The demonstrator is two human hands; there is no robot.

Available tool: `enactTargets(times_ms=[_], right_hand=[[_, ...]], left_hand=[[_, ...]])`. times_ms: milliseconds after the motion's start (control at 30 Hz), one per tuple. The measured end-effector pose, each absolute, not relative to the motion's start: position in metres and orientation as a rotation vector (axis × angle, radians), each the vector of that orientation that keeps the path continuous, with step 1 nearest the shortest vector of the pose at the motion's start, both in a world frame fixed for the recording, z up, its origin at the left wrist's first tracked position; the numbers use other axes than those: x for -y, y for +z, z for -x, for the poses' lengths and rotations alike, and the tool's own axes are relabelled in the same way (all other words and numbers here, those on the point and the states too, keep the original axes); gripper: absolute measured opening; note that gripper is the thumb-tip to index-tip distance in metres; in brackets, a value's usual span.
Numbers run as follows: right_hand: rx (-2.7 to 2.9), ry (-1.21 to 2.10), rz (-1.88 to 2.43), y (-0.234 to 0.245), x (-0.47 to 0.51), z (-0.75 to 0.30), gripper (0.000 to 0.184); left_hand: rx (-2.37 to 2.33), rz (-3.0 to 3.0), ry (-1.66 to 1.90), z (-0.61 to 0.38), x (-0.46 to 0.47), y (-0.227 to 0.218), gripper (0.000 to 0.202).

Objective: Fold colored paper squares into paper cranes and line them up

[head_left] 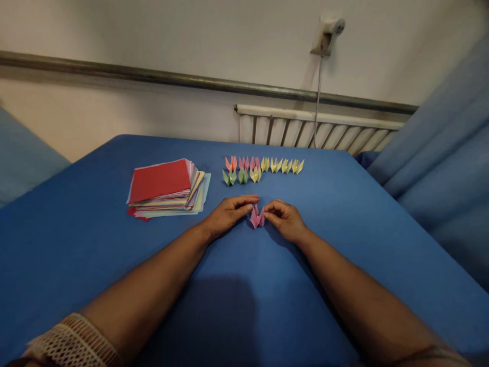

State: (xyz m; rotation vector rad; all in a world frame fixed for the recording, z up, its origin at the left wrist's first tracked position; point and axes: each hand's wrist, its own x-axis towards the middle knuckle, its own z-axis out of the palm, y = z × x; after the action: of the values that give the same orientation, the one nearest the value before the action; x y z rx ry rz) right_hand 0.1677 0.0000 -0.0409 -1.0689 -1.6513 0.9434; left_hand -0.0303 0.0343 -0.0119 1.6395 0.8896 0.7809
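A small pink origami crane [257,217] stands on the blue tabletop between my two hands. My right hand [286,218] pinches its right-hand tip between thumb and bent fingers. On the other side, my left hand [231,213] has its fingers stretched out past the crane, and its thumb lies at the left tip, apart from the fingers. Whether that thumb presses on the paper cannot be made out. Just beyond my hands, more folded cranes stand in two rows: a back row with an orange crane [231,163], pink ones and yellow ones [287,165], and a shorter front row with green ones [243,176].
A thick stack of coloured paper sheets [162,182], red on top, lies to the left on the blue table [305,306]. Behind the table are a wall rail [171,77], a radiator [282,127] and a socket with a cord [324,41]. Blue curtains [446,127] hang at the right.
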Motion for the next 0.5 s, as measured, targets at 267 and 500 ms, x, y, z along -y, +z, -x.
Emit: enactTargets(times_ms=[267,500], right_hand=[[1.722,0.943,1.039,-0.0438,0.002,-0.1657,0.006],[1.761,0.936,1.055,-0.0449,0.0027,-0.1622,0.004]], left_hand=[[-0.857,-1.702,0.728,0.0302,-0.0362,-0.0156,0.022],[-0.816,-1.852,0.671,0.0273,-0.0359,-0.015,0.024]])
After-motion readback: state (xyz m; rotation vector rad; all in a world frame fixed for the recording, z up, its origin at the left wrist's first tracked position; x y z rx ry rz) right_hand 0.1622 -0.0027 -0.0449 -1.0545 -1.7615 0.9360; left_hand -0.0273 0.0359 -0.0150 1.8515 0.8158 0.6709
